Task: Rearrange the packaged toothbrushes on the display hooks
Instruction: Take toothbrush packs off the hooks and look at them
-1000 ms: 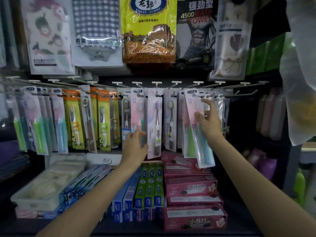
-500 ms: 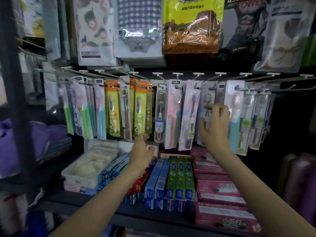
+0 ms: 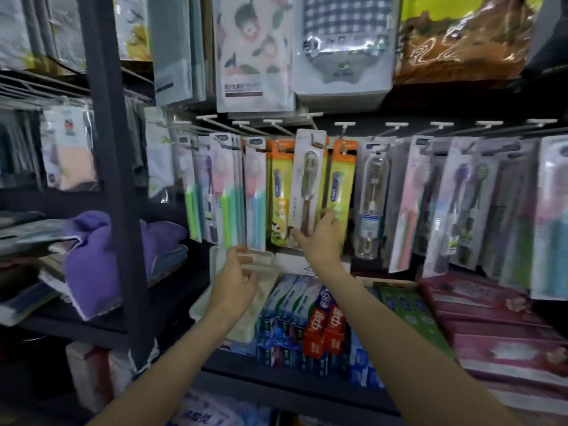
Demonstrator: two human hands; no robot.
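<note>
a dark shelf post [image 3: 113,179] stands well to the left of both hands, with folded purple cloth [image 3: 92,265] behind it. a row of packaged toothbrushes [image 3: 307,192] hangs on white display hooks [image 3: 276,126] above the fingers. toothpaste boxes [image 3: 310,318] lie below the wrists. the white-carded toothbrush pack [image 3: 307,186] hangs tilted between two orange-topped packs [image 3: 342,179], its lower end pinched by the right hand [image 3: 319,241], thumb on its right edge. the left hand [image 3: 235,284], lower and apart, has loosely curled fingers just under the teal pack [image 3: 256,198]; whether it holds anything i cannot tell.
</note>
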